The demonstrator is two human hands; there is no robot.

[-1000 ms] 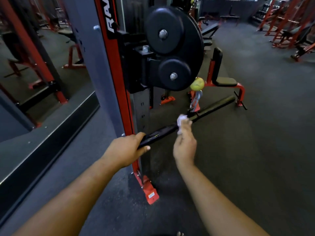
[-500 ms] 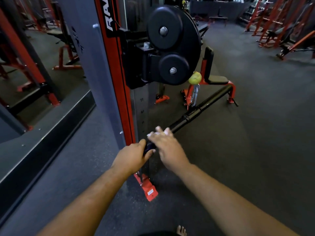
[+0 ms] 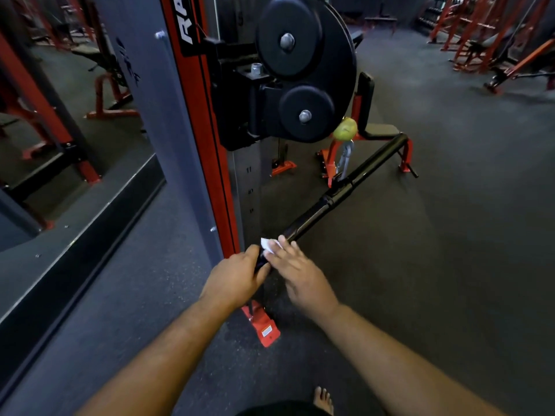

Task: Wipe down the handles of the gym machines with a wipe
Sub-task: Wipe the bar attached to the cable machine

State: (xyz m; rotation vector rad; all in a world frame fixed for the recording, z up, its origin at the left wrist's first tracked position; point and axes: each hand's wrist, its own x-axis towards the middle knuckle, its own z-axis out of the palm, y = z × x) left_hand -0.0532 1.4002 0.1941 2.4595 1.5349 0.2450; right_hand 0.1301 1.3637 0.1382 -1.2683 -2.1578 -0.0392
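Wipe (image 3: 268, 245), white and crumpled, sits against the near end of the black bar handle (image 3: 345, 192), pressed there under the straight fingers of the right hand (image 3: 295, 270). Just beside it, the left hand (image 3: 234, 277) curls round the bar's end, gripping it. A carabiner (image 3: 345, 159) clips the bar's middle below a yellow-green ball (image 3: 345, 129) on the cable machine (image 3: 198, 115).

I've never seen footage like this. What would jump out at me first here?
Probably the two hands low in the middle: the left hand grips the near end of a black bar handle, while the right hand presses a white wipe against it. Above them, big black pulley discs hang on the red machine upright.
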